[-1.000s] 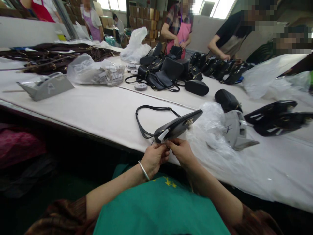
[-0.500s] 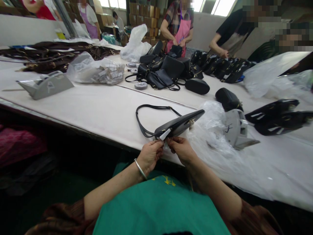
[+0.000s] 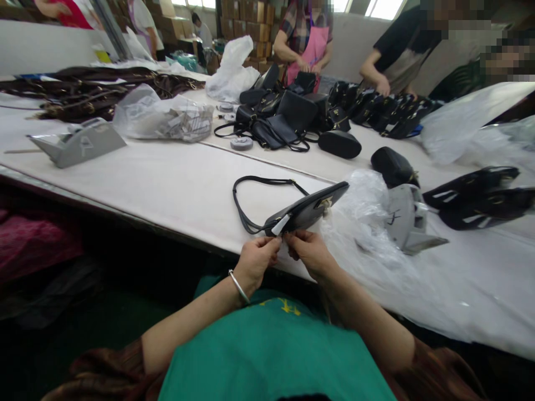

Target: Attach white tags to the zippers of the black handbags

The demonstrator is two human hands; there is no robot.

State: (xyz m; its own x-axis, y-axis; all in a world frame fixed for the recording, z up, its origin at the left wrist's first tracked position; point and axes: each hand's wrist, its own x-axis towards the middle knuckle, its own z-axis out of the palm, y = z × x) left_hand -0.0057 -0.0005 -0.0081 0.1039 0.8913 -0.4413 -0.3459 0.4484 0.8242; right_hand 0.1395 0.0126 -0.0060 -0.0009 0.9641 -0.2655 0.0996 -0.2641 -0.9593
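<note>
A black handbag [image 3: 307,210] lies tilted near the table's front edge, its thin strap [image 3: 236,196] looped out to the left. A white tag [image 3: 281,224] hangs at its near end, just above my fingers. My left hand [image 3: 256,260] is closed, thumb and fingers pinched at that end of the bag. Opposite it, my right hand [image 3: 310,253] pinches the same end, the fingertips of both hands nearly meeting. The exact part between the fingers is too small and hidden to make out. Gold-coloured hardware [image 3: 326,205] shows on the bag's right side.
Crumpled clear plastic [image 3: 363,223] and a grey tape dispenser [image 3: 403,217] lie right of the bag; another dispenser [image 3: 81,143] stands left. Several black bags [image 3: 284,120] and brown straps [image 3: 117,89] cover the far side. Co-workers stand behind, one in a pink apron [image 3: 312,50].
My fingers have shifted slightly, and the white tag now sits clear above my left fingertips. The bag has barely moved. Across the table, the co-workers' hands have moved a little.
</note>
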